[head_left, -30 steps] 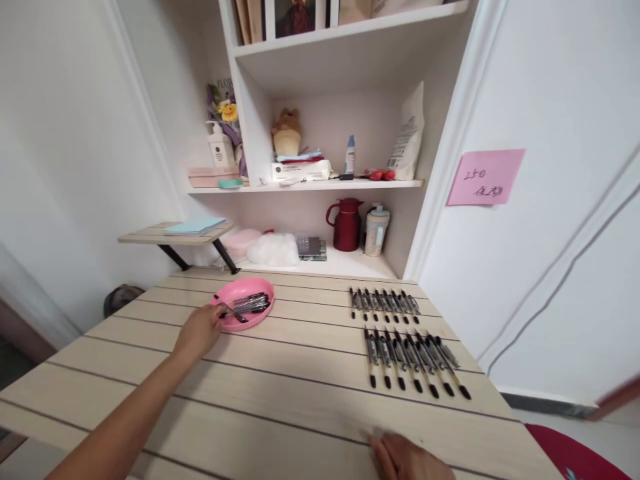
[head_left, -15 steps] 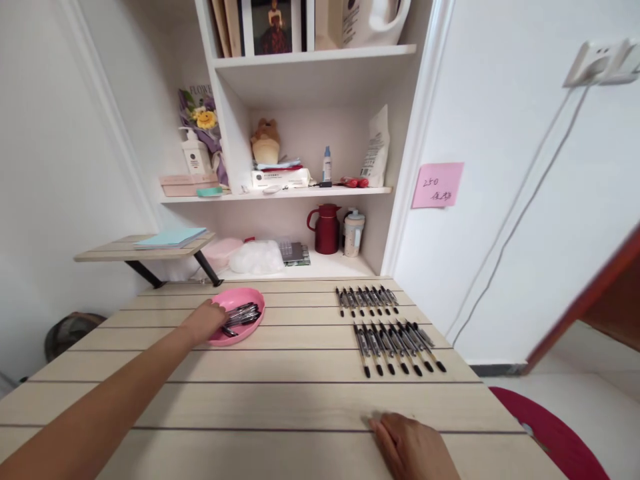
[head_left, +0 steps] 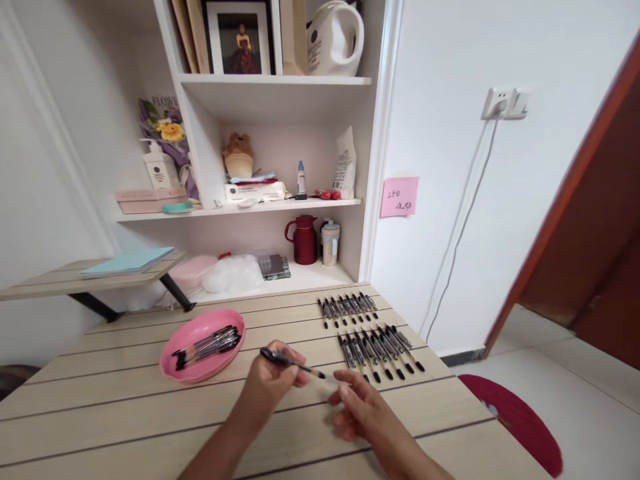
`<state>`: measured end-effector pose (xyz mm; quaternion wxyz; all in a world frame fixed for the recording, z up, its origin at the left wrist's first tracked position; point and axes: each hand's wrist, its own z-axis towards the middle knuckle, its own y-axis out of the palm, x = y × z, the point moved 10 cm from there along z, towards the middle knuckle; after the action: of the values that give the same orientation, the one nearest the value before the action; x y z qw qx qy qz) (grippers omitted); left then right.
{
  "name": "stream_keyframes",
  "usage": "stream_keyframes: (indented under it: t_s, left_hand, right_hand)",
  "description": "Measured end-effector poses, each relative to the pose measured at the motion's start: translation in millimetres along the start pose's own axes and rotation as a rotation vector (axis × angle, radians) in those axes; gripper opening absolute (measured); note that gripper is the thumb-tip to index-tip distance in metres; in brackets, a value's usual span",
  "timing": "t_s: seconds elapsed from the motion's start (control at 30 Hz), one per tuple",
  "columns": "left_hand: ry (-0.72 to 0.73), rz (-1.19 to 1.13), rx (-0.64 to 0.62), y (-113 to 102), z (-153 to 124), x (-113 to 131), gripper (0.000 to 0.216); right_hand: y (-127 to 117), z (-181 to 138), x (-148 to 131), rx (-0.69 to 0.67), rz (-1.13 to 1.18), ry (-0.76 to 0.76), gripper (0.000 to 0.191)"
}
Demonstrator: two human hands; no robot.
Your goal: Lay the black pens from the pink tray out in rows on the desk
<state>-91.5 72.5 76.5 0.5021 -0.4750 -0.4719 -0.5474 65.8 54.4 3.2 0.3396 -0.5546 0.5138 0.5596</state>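
Note:
Between the thumb and fingers of my left hand (head_left: 274,380) is a black pen (head_left: 286,360), held over the middle of the table and pointing right. My right hand (head_left: 357,408) is just right of the pen's tip, fingers apart, with nothing in it. A pink dish (head_left: 173,347) to the left holds several pens (head_left: 213,345) lying in a heap. On the right, more black-and-clear pens lie in two lines: a back row (head_left: 347,310) and a front row (head_left: 383,350) close beyond my right hand.
A small raised stand (head_left: 45,280) with blue paper (head_left: 127,260) stands at the back left. Behind the table is a white shelf unit (head_left: 280,81), holding a red jug (head_left: 305,240) and a cup (head_left: 330,243). A pink note (head_left: 399,197) sticks to the wall.
My left hand has come out of the pink dish and moved right with a pen. My right hand has lifted off the table, opened and moved toward the pen. The view has shifted.

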Motion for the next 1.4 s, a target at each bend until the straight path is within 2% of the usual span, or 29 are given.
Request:
stream_keyframes:
  t_s: [0.07, 0.13, 0.2, 0.3, 0.4, 0.5, 0.57, 0.63, 0.67, 0.87, 1.1, 1.3, 1.4]
  left_hand:
    - [-0.019, -0.123, 0.052, 16.8, -1.0, -10.4, 0.023]
    - [-0.02, -0.199, 0.11, 23.2, 0.1, -16.0, 0.025]
    - [0.0, -0.242, 0.126, 26.1, 1.6, -18.4, 0.024]
    - [0.022, -0.234, 0.004, 34.3, 4.8, -20.5, 0.025]
    - [-0.066, -0.261, -0.099, 33.6, 10.3, -30.2, 0.044]
    - [-0.263, -0.372, -0.112, 33.2, 14.8, -43.7, 0.035]
    - [-0.364, -0.382, -0.216, 50.9, 12.9, -47.7, 0.034]
    - [-0.376, -0.3, -0.319, 71.7, 10.3, -49.8, 0.035]
    - [-0.358, -0.238, -0.329, 78.5, 10.6, -52.3, 0.034]
    - [-0.293, -0.007, -0.164, 84.4, 15.3, -78.3, 0.028]
    - [-0.299, 0.07, -0.149, 84.3, 11.8, -83.9, 0.02]
    - [-0.313, 0.043, -0.117, 82.0, 8.5, -90.1, 0.02]
    - [-0.343, -0.117, -0.133, 85.3, 5.8, -90.4, 0.023]
  right_hand:
    - [16.6, 12.0, -2.3, -0.023, 0.364, 0.078, 0.037]
    - [25.7, 22.2, -5.9, -0.03, 0.593, 0.11, 0.031]
    - [26.1, 30.4, -7.5, -0.024, 0.72, 0.123, 0.026]
    - [14.4, 40.0, -11.7, -0.003, 0.789, 0.107, 0.022]
    - [-2.3, 48.1, -27.2, 0.001, 0.721, 0.017, 0.02]
    - [-9.4, 54.6, -46.2, -0.041, 0.518, -0.087, 0.02]
    - [-8.8, 57.9, -53.9, -0.072, 0.371, -0.146, 0.021]
    - [-7.6, 60.8, -55.0, -0.086, 0.278, -0.184, 0.023]
    - [-8.4, 62.3, -53.2, -0.078, 0.265, -0.193, 0.025]
    - [-20.5, 69.1, -29.9, 0.033, 0.367, -0.134, 0.038]
    - [-23.8, 68.8, -30.5, 0.104, 0.272, -0.158, 0.039]
    - [-24.5, 70.9, -18.4, 0.122, 0.198, -0.116, 0.039]
    - [-25.5, 73.7, -17.2, 0.114, 0.086, -0.11, 0.04]
